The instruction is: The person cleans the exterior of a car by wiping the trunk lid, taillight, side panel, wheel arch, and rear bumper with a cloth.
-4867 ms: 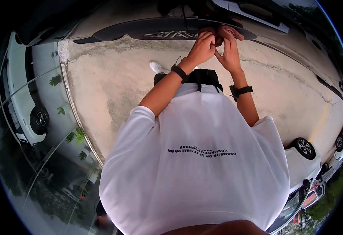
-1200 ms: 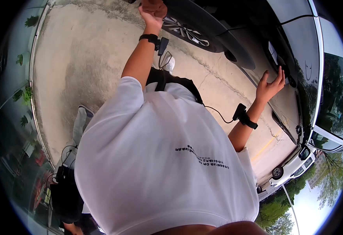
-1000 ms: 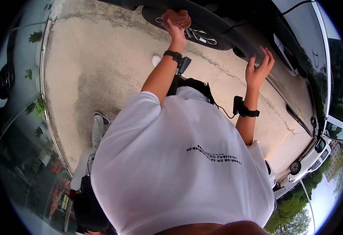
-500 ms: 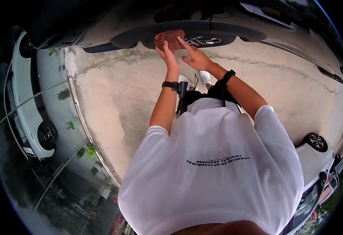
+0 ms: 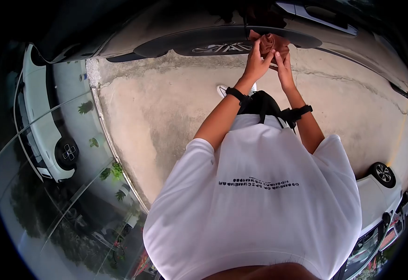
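- Surface: pale, cracked concrete ground [image 5: 134, 112], with clock positions read about the view's centre and twelve at its top.
- Near: white T-shirt [image 5: 255, 210], at six o'clock, with dark lettering across it.
- Arms: both reach toward one o'clock and converge, elbows apart. Each wrist bears a black strap.
- Left hand [image 5: 257, 67]: raised from the wrist, fingers directed to twelve. Closed narrowly on the cloth's near-left part, thumb toward the right hand.
- Right hand [image 5: 284, 72]: close beside the left, fingers bent upward. Closed narrowly at the cloth's near-right edge.
- Cloth [image 5: 270, 43]: reddish-brown, bunched and folded, held between both hands at one o'clock. It overlaps the tyre's edge in view; contact cannot be determined.
- Beyond, twelve o'clock: spoked wheel [image 5: 222, 48] under the arch of a dark car [image 5: 166, 21].
- Four o'clock: white car [image 5: 376, 196] on the ground.
- Eight to ten o'clock: green plants [image 5: 115, 171] beside the edge strip.
- Farther, ten o'clock: white vehicle [image 5: 43, 114].
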### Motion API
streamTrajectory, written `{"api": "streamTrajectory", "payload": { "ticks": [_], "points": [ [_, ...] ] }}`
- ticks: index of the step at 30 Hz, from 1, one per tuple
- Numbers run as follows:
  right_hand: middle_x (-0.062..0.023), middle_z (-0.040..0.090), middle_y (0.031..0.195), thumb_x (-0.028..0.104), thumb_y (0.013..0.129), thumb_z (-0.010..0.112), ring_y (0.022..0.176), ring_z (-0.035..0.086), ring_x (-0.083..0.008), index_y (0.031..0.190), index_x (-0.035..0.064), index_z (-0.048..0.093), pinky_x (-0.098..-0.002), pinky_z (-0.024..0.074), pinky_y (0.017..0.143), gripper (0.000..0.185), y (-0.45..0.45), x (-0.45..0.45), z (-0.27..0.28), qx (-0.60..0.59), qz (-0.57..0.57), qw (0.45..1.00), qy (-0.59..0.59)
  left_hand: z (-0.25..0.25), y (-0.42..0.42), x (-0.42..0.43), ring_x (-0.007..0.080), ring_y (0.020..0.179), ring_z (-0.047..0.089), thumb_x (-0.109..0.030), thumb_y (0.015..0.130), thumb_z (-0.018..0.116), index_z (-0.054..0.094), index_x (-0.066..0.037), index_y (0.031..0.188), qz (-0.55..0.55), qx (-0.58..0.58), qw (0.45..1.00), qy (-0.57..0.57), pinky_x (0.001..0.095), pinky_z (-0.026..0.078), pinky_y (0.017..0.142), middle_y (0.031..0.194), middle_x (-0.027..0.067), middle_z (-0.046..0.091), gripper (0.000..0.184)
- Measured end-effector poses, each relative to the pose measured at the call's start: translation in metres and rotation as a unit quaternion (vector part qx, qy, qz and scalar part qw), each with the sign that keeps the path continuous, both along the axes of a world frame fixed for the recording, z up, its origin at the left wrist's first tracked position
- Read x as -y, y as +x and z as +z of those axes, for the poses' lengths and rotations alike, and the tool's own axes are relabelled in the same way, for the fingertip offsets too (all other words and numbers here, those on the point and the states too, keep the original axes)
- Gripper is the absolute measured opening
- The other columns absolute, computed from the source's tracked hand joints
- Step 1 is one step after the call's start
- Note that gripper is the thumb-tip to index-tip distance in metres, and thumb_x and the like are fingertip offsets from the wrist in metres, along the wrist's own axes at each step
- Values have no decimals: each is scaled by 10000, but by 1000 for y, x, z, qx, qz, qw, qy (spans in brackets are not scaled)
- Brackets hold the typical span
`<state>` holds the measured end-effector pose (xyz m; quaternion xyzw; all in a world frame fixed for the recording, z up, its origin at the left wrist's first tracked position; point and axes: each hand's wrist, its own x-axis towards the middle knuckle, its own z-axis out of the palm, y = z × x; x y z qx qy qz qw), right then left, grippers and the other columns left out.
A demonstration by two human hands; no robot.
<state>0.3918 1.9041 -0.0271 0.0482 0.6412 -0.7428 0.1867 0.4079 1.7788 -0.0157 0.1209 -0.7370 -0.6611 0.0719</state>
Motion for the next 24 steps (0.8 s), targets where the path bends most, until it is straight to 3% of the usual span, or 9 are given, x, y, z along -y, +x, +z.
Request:
{"api": "streamTrajectory", "payload": {
  "ticks": [5,9,10,12,14,19,20,22,24],
  "points": [
    [-164,626,1103,289,895,729,988,627,-167,1252,-29,387,-296,526,820,588,-24,36,-11,-99,-54,992,51,30,22,32,367,1159,591,-266,921,660,471,12,1340,11,15,999,-33,401,468,963,1256,263,581,538],
    [-172,606,1116,274,884,742,958,648,-187,1188,-28,398,-302,578,728,550,-28,89,15,8,104,991,-82,35,45,87,297,1185,575,-260,928,677,452,-9,1386,118,-18,976,-181,366,482,960,1279,231,533,569],
    [-172,606,1116,274,884,742,958,648,-187,1188,-28,398,-302,578,728,550,-29,96,25,12,102,991,-86,46,45,94,297,1185,575,-260,928,677,452,-9,1386,116,-15,976,-185,366,482,960,1279,231,533,569],
    [-162,598,1108,256,886,738,957,652,-190,1170,-26,396,-327,609,692,527,-32,103,43,26,94,989,-110,63,41,103,316,1163,560,-281,918,689,461,-14,1384,189,-25,910,-368,393,459,972,1233,204,518,584],
    [-146,603,1086,221,900,719,962,654,-194,1137,-32,419,-349,623,669,458,-29,101,33,22,70,988,-134,62,30,102,338,1109,562,-261,898,698,469,-12,1355,183,-13,918,-351,425,450,952,1148,173,526,569],
    [-126,604,1104,224,941,664,1012,637,-200,1126,1,438,-344,590,806,369,-34,35,5,14,-142,986,-89,59,-5,43,368,1055,589,-229,817,763,490,-10,1319,-6,14,958,-287,407,494,894,1158,193,525,613],
    [-126,604,1104,224,941,664,1012,637,-200,1126,1,438,-344,590,806,369,-38,19,4,14,-147,985,-87,58,-11,34,368,1055,589,-229,817,763,490,-10,1319,-11,12,958,-285,407,494,894,1158,193,525,613],
    [-147,531,1282,249,959,628,1148,595,-246,1201,61,357,-404,577,856,409,-53,-6,23,149,-166,975,-13,54,-24,21,403,1084,575,-166,782,769,447,-11,1361,-202,26,936,-286,424,509,878,1169,206,527,681],
    [-151,509,1273,259,949,636,1154,583,-251,1174,77,332,-411,574,852,419,-66,-14,51,140,-129,981,24,49,-35,15,412,1088,572,-130,773,756,430,-14,1378,-212,-6,937,-279,434,510,874,1179,210,527,697]
  ]
}}
